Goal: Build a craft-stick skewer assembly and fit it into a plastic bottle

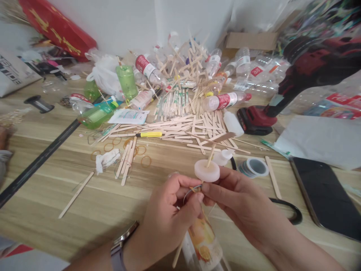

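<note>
My left hand [180, 207] and my right hand [239, 192] meet with pinched fingertips around a thin bluish wire [186, 195], which curves in a loop between them. A bit of orange rubber band [194, 189] shows at the fingertips. Just above them is a thick white disc [207, 171], with a wooden stick [211, 156] through its middle and a flat wooden piece [225, 137] at the stick's top. Below the hands a clear plastic bottle [207, 242] with an orange-fruit label leans upward, its neck hidden by my fingers. Another stick [177, 256] runs beside it.
Craft sticks [180, 126] lie heaped behind, with plastic bottles [228, 101] around them. A red-black power tool [282, 90] and a phone [327, 195] are at right. A yellow-handled screwdriver [150, 134], several rubber bands [146, 161] and a long black bar [42, 162] lie left.
</note>
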Demonstrator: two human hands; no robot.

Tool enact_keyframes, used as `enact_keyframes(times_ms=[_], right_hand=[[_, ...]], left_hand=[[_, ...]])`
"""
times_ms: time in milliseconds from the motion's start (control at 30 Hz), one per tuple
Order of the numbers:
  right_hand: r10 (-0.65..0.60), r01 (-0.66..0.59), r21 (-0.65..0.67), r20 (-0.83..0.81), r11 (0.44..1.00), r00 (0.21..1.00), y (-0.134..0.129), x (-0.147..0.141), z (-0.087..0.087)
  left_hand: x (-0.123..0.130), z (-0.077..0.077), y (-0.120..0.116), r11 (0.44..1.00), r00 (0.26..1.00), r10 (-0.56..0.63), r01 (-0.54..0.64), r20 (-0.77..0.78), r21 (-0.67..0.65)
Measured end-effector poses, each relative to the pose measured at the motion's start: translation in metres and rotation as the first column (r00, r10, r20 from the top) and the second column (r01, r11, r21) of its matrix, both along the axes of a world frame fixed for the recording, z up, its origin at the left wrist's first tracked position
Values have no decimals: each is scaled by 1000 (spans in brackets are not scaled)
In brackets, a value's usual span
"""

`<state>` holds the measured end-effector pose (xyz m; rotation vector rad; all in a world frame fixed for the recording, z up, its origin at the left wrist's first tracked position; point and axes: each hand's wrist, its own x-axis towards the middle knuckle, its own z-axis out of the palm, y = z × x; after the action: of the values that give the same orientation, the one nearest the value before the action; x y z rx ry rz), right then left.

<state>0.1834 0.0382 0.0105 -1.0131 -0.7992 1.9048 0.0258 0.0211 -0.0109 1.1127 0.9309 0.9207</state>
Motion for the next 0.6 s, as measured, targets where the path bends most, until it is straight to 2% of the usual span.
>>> enact_keyframes(times_ms=[133, 300, 600], right_hand=[[27, -27, 12, 16, 1000, 1000, 1, 0, -2], [-12, 10, 21, 85, 1000, 996, 4, -1, -4], [-42, 35, 44, 149, 998, 988, 2, -1, 0]], left_hand=[[1, 3, 2, 1000, 999, 1, 0, 44, -21], [3, 9, 8, 996, 991, 7, 4, 134, -85], [3, 8, 8, 996, 996, 43, -36, 72, -86]])
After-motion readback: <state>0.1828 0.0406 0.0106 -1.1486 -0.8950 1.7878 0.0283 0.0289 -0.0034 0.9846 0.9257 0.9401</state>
